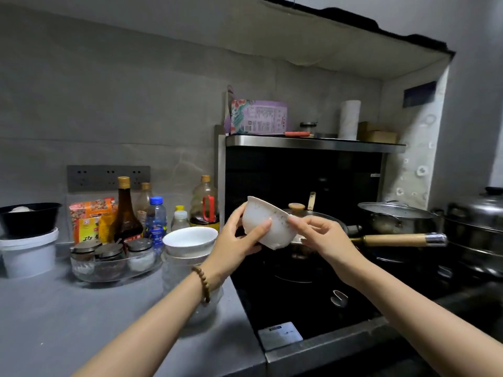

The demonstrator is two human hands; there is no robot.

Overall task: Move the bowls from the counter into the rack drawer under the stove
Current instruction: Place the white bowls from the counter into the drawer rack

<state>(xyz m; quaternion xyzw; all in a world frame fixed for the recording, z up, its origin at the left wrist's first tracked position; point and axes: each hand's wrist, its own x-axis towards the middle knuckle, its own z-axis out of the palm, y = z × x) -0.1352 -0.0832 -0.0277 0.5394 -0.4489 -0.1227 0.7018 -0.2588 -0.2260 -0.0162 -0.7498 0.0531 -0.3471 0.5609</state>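
Note:
A white bowl (268,223) with faint speckled markings is held tilted in the air above the left side of the black stove (294,303). My left hand (236,240) grips its left side and underside. My right hand (324,235) pinches its right rim. More white bowls (190,240) stand stacked on clear glass bowls (177,270) on the grey counter (68,317) beside the stove. The rack drawer under the stove is out of view.
Sauce bottles (125,213), a water bottle (156,221), a glass tray of spice jars (114,258) and a white tub (28,253) crowd the counter's back. A wooden-handled pan (394,239), a lidded pot (397,217) and a steel steamer (476,229) occupy the stove's right side.

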